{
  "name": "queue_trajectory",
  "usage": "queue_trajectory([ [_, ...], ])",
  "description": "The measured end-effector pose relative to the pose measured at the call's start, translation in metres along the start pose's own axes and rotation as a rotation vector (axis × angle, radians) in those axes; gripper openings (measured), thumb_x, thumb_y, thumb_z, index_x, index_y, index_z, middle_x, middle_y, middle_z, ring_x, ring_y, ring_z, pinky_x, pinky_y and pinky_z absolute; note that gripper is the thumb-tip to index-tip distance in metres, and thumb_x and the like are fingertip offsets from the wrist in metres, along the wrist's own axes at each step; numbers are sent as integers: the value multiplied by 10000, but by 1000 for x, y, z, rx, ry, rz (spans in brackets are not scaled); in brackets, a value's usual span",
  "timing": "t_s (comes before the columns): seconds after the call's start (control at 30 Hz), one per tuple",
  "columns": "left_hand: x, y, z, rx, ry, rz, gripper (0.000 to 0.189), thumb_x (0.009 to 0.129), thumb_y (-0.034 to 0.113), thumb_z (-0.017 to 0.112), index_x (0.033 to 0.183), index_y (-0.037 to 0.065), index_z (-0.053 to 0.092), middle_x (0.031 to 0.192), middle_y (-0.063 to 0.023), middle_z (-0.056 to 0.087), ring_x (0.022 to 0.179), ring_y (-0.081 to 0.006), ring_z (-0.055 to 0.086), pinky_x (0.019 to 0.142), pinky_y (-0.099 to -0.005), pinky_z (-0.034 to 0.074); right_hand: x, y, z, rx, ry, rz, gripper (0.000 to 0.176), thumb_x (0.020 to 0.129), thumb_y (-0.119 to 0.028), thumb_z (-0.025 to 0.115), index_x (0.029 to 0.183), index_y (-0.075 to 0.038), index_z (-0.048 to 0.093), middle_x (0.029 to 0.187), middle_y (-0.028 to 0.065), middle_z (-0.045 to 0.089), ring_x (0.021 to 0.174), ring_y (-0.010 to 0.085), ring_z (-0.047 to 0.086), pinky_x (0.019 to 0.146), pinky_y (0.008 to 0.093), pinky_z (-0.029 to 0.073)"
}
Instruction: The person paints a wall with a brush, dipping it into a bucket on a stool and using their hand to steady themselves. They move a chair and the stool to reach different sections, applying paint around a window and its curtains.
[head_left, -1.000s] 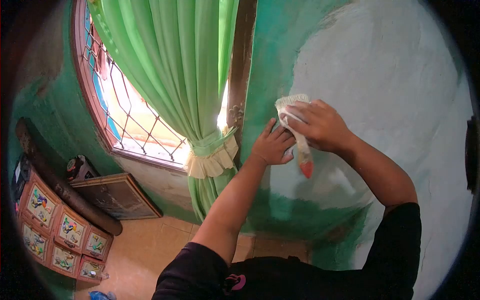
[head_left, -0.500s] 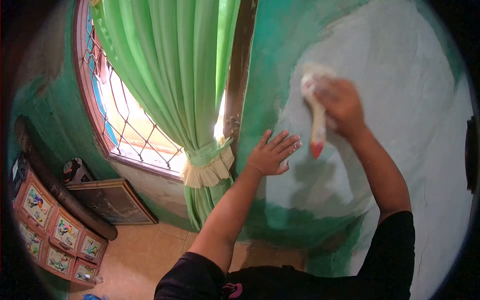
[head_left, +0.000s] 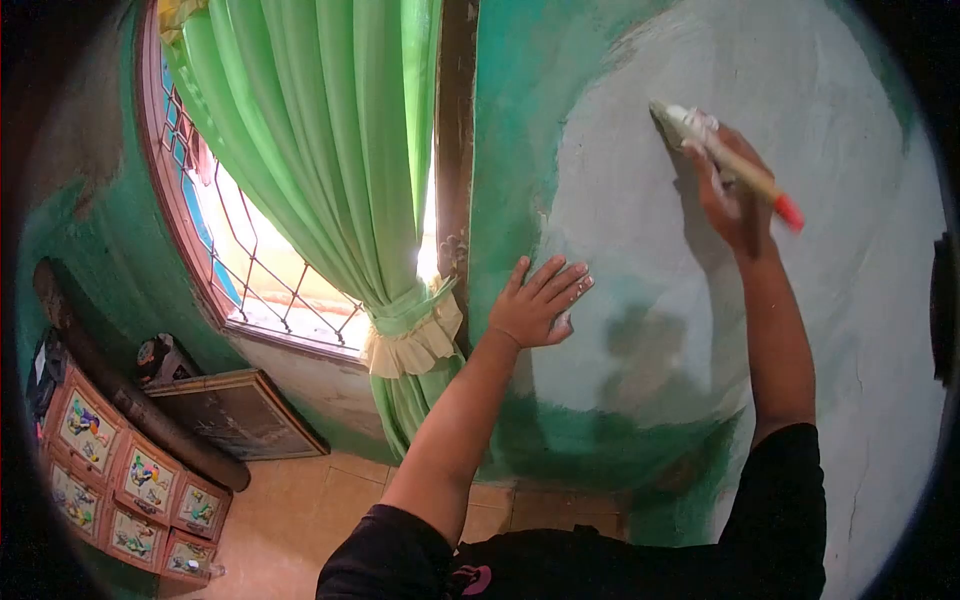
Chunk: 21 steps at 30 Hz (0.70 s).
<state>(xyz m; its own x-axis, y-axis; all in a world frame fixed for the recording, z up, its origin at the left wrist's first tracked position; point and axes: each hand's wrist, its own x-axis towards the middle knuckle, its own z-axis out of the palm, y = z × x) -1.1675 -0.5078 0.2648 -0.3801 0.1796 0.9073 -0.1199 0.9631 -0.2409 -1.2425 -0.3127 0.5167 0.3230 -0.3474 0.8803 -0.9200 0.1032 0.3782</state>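
My right hand is closed around the handle of a paintbrush with a red handle end. The brush slants up to the left, and its bristles are right at the painted wall. White paint marks the brush and my right fingers. My left hand lies flat against the wall with its fingers spread, lower and to the left, where green paint meets the white-grey area. Specks of white show on its fingertips.
Left of the wall hangs a green curtain, tied back with a cream ruffle, before a barred window. A framed board leans below it. Beside that stands a small drawer cabinet with pictured fronts on the tiled floor.
My right hand has moved up and to the right across the wall; the brush has turned from hanging downward to slanting up-left. My left hand stays on the wall.
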Motion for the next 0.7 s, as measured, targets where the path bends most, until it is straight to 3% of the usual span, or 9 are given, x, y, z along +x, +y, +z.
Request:
queue_trajectory([
  [0.07,0,-1,-1,5,1,4,656,695,426,544,1335,308,473,1443,68,384,1368,-192,288,1139,-526,66,-28,-1,5,-77,5,-239,261,758,-114,692,1016,-84,662,1003,132,672,897,286,656,785,357,511],
  [0.17,0,-2,-1,-27,8,-2,669,689,411,559,1342,304,464,1451,70,371,1370,-179,285,1139,-523,77,-89,-22,20,73,-343,-300,391,752,-86,627,1139,-135,596,1183,87,612,1006,265,623,810,416,473],
  [0.23,-5,0,-1,-64,-2,-5,689,680,390,572,1353,302,451,1458,73,359,1372,-163,284,1139,-519,81,-106,-42,18,77,-399,-288,281,774,-131,637,1055,-130,631,1119,86,634,995,291,625,775,381,478],
  [0.3,-5,-2,3,-83,-50,-18,682,679,385,577,1347,313,457,1452,80,367,1373,-167,280,1137,-525,84,-107,-46,8,129,-749,-109,371,758,-85,605,1125,-137,607,1111,85,633,979,258,631,777,383,485],
  [0.37,-3,-1,2,-25,-35,7,658,697,422,558,1338,303,472,1445,61,379,1373,-195,284,1129,-542,85,-107,-16,7,475,-451,-31,359,743,-110,666,1100,-104,628,998,97,662,850,265,650,761,369,511],
  [0.43,0,3,1,28,-4,40,640,714,460,539,1329,293,487,1439,42,392,1373,-223,287,1120,-559,85,-90,7,-14,295,-391,94,159,791,-67,672,950,-64,659,984,120,670,909,281,650,811,332,515],
  [0.53,-1,2,4,74,-13,16,609,738,428,506,1331,293,484,1438,35,393,1380,-249,271,1121,-557,83,-61,35,-49,75,-125,213,175,786,-72,687,953,-37,651,991,144,664,902,308,648,810,337,520],
  [0.6,-1,1,5,76,-14,28,604,740,428,504,1327,284,489,1436,30,395,1381,-255,268,1121,-558,82,-55,44,-65,-9,221,356,178,795,-68,682,960,-11,643,990,146,664,889,291,655,785,339,530],
  [0.7,-3,3,5,94,-12,43,587,742,418,510,1305,254,507,1430,12,402,1377,-271,271,1116,-564,87,-95,62,-65,-69,112,104,169,827,-80,663,980,-12,640,992,130,664,897,240,658,776,347,532],
])
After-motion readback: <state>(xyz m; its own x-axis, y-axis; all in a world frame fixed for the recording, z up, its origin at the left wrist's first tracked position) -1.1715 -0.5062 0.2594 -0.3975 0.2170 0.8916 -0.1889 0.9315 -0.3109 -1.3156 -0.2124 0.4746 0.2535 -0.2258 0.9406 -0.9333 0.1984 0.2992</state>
